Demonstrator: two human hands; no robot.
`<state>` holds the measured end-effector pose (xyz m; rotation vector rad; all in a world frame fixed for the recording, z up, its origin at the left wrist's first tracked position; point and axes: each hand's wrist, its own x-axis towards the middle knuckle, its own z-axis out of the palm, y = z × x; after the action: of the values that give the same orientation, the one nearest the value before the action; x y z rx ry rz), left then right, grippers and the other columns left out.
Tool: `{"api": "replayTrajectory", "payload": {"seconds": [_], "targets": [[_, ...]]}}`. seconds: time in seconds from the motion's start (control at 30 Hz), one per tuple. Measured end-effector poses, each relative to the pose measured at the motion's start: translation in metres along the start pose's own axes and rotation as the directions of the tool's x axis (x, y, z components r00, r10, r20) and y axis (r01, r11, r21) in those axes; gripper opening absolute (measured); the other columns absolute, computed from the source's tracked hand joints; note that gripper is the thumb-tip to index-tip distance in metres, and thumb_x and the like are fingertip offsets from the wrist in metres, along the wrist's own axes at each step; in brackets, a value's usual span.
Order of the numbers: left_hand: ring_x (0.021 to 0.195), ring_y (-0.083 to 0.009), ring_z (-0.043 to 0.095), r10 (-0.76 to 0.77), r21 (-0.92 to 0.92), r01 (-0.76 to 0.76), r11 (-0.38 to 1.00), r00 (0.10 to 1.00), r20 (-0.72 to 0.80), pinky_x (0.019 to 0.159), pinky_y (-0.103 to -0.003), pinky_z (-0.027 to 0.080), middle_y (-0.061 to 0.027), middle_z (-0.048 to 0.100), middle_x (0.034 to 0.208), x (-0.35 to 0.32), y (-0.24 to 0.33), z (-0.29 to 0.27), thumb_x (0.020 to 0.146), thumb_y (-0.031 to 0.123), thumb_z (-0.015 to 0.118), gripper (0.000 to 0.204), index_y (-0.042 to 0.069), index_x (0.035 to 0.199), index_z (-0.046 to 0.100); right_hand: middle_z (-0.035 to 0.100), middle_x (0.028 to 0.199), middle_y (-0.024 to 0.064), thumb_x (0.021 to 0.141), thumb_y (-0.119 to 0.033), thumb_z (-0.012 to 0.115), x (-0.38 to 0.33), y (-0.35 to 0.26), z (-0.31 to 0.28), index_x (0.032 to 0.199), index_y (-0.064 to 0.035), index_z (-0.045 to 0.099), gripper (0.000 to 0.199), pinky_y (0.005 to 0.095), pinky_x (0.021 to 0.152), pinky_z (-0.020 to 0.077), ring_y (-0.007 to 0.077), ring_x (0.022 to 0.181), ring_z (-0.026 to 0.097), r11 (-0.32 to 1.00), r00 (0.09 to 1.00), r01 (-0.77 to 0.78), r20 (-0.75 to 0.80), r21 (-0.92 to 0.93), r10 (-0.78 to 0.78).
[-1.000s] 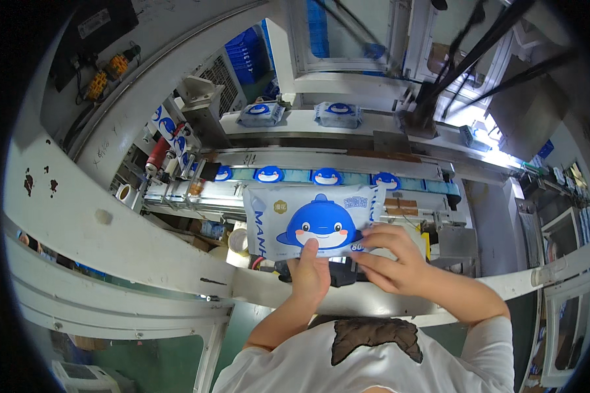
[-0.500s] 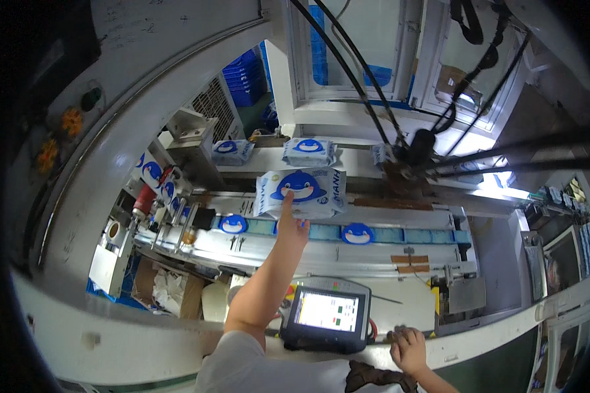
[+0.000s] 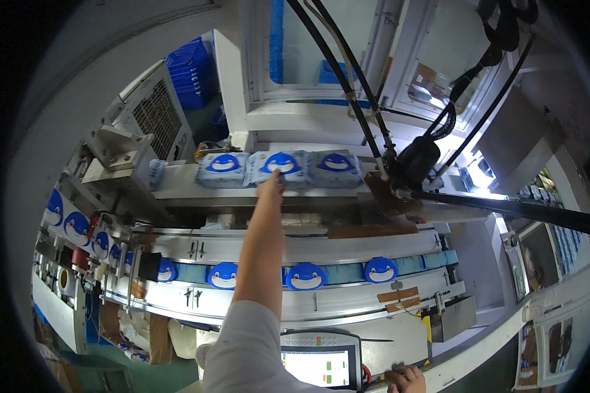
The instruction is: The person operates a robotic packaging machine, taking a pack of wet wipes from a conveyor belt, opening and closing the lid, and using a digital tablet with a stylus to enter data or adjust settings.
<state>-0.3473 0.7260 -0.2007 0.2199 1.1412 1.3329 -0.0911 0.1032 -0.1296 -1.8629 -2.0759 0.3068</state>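
Note:
My left arm stretches far up and forward. My left hand [image 3: 271, 184] lies with its fingers flat on the lower left edge of the middle whale-print package [image 3: 294, 164], not closed around it. This package sits on the upper shelf [image 3: 177, 190], between a left package [image 3: 221, 169] and a right package [image 3: 337, 167] of the same kind. My right hand [image 3: 406, 378] rests low at the bottom on the machine's edge, beside a touch-screen panel [image 3: 324, 367]. Only part of that hand shows.
A lower curved conveyor [image 3: 347, 252] carries more whale packages [image 3: 306, 276] standing in a row. A black robot head [image 3: 418, 160] with cables and rods hangs right of the upper shelf. Blue crates [image 3: 193, 72] stand at the back left. Brown cardboard [image 3: 372, 230] lies below the shelf.
My left hand carried the package up from chest height and set it on the upper shelf between two others. My right hand let go and dropped to the machine's edge.

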Motion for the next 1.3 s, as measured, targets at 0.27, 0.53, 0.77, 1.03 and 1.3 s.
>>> {"api": "replayTrajectory", "payload": {"seconds": [0.27,0.53,0.77,1.03,1.3], "targets": [[0.051,-0.0168,0.054,0.178,0.448,-0.009,0.894,0.925,-0.336,0.044,-0.03,0.043,-0.0151,0.06,0.086,-0.035,0.014,-0.028,0.071,0.019,0.077,0.042,-0.005,0.095,0.052,0.059,0.093,0.0078,0.068,-0.025,0.059,-0.008,0.012,0.015,0.094,-0.0098,0.065,0.031,0.0381,0.074,0.0455,0.0272,0.083,0.054,1.0,1.0,0.012,-0.003,0.001,-0.012],[0.055,-0.0142,0.054,0.08,0.41,-0.155,0.899,0.978,0.194,0.046,-0.028,0.047,-0.0056,0.054,0.064,-0.057,0.001,-0.024,0.08,0.012,0.065,0.011,0.005,0.084,0.059,0.057,0.1,0.0105,0.067,-0.025,0.061,-0.007,0.008,0.01,0.1,-0.0062,0.059,0.039,0.0397,0.078,0.0427,0.0292,0.088,0.052,0.999,0.999,-0.044,-0.03,0.001,0.044],[0.064,-0.0147,0.059,-0.102,0.51,-0.062,0.858,0.952,0.288,0.055,-0.028,0.05,-0.0042,0.059,0.073,-0.04,-0.051,0.022,0.082,0.014,0.062,0.01,0.007,0.087,0.058,0.055,0.105,0.0127,0.069,-0.029,0.062,-0.014,0.015,0.019,0.104,-0.0047,0.055,0.043,0.0423,0.077,0.0404,0.0321,0.09,0.051,0.998,0.998,-0.055,-0.013,-0.031,0.055],[0.065,-0.0178,0.06,-0.072,0.234,-0.039,0.971,0.892,0.446,0.055,-0.029,0.05,-0.0078,0.06,0.073,-0.007,-0.12,0.081,0.091,0.027,0.055,0.027,0.0,0.092,0.057,0.053,0.109,0.0233,0.076,-0.023,0.057,-0.005,0.009,0.012,0.108,0.0023,0.049,0.042,0.0476,0.073,0.0414,0.0388,0.085,0.052,0.998,0.999,-0.046,-0.025,0.038,0.047],[0.076,-0.0224,0.061,0.414,0.794,-0.382,0.473,0.892,0.182,0.068,-0.038,0.048,-0.0086,0.062,0.08,0.04,-0.1,0.044,0.089,0.018,0.055,0.014,0.005,0.084,0.058,0.055,0.103,0.0225,0.075,-0.021,0.058,-0.012,0.02,0.018,0.105,-0.0001,0.051,0.037,0.0477,0.073,0.0414,0.0384,0.085,0.053,0.996,0.997,-0.046,0.059,0.072,0.042]]}}
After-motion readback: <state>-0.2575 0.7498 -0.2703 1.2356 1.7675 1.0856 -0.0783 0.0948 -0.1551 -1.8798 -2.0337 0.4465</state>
